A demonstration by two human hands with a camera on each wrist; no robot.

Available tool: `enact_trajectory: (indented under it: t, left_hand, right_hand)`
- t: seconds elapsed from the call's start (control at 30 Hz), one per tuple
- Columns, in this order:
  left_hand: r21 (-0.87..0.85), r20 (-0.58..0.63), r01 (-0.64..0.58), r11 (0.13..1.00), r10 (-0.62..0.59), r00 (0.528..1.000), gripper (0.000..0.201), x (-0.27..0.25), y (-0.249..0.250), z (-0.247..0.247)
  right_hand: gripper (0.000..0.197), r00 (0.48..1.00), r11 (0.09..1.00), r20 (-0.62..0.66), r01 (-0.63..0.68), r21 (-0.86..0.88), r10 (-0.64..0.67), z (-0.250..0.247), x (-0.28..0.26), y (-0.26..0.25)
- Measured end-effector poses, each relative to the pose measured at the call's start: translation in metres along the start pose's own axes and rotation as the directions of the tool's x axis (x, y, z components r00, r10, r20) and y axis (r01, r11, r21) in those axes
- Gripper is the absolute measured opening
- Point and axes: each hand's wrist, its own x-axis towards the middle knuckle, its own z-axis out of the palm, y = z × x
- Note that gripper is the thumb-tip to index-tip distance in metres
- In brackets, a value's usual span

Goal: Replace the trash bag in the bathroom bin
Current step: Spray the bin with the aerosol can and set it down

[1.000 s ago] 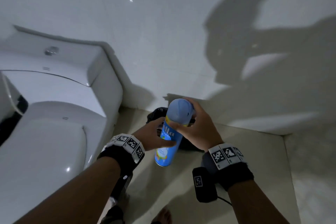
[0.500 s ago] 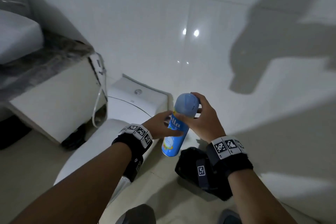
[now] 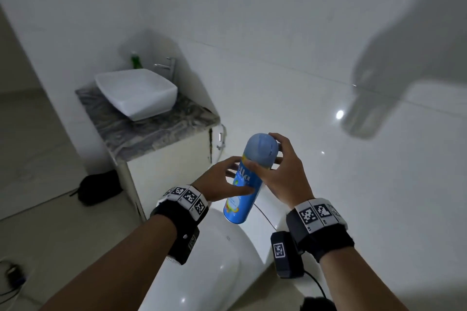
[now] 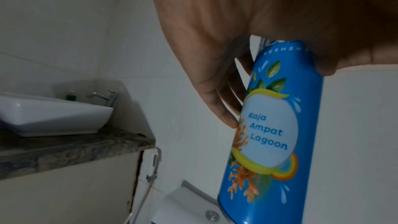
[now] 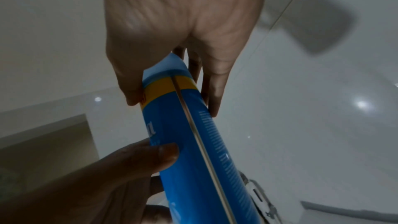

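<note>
Both hands hold a blue air-freshener spray can (image 3: 243, 184) tilted in front of me, above the toilet. My left hand (image 3: 236, 180) grips the can's body, thumb on the near side and fingers behind it. Around the top, at the yellow band under the pale blue cap (image 3: 261, 148), my right hand (image 3: 274, 159) grips with its fingers curled. The label (image 4: 269, 132) shows in the left wrist view, the seam (image 5: 193, 125) in the right wrist view. A dark shape (image 3: 317, 305) at the bottom edge may be the bin; it is mostly cut off.
The white toilet (image 3: 214, 265) is right below my hands. To the left stands a marble counter (image 3: 151, 131) with a white basin (image 3: 136, 93), a tap (image 3: 166, 65) and a green bottle (image 3: 136, 60). A black bag (image 3: 98, 188) lies on the floor beside it.
The view has swung up and to the left, bringing the basin counter in. The black bin has dropped out at the bottom. Both hands keep their hold on the can.
</note>
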Motion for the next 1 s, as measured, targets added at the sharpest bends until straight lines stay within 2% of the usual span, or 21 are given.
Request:
enact_trajectory:
  t: [0.17,0.43,0.53,0.63,0.73,0.8,1.0]
  left_hand:
    - [-0.028,-0.215,-0.001,1.0,-0.005,0.977,0.066,0.019,-0.031,-0.061]
    - [-0.042,-0.377,0.013,0.999,-0.028,0.926,0.061,0.1,-0.122,-0.172]
    - [-0.036,-0.408,0.018,0.999,-0.031,0.913,0.053,0.143,-0.158,-0.212]
    - [0.001,-0.413,0.054,0.999,-0.049,0.91,0.055,0.188,-0.196,-0.249]
    - [0.004,-0.422,0.092,0.996,-0.082,0.903,0.054,0.232,-0.236,-0.278]
    - [0.047,-0.443,0.115,0.992,-0.083,0.893,0.053,0.255,-0.26,-0.29]
    - [0.06,-0.5,0.144,0.988,-0.095,0.861,0.049,0.287,-0.304,-0.301]
  right_hand:
    - [0.069,0.993,0.997,0.103,0.047,0.062,-0.053,0.06,0.061,-0.009]
    - [0.069,0.972,0.993,0.208,0.104,0.055,-0.113,0.181,0.207,0.015]
    - [0.07,0.965,0.991,0.227,0.123,0.047,-0.131,0.229,0.266,0.036]
    - [0.074,0.962,0.995,0.259,0.068,0.074,-0.085,0.271,0.317,0.055]
    - [0.054,0.963,0.995,0.256,0.071,0.063,-0.085,0.304,0.365,0.079]
    - [0.051,0.957,0.994,0.268,0.102,0.035,-0.107,0.324,0.389,0.094]
    - [0.063,0.951,0.996,0.297,0.08,0.035,-0.087,0.367,0.429,0.131]
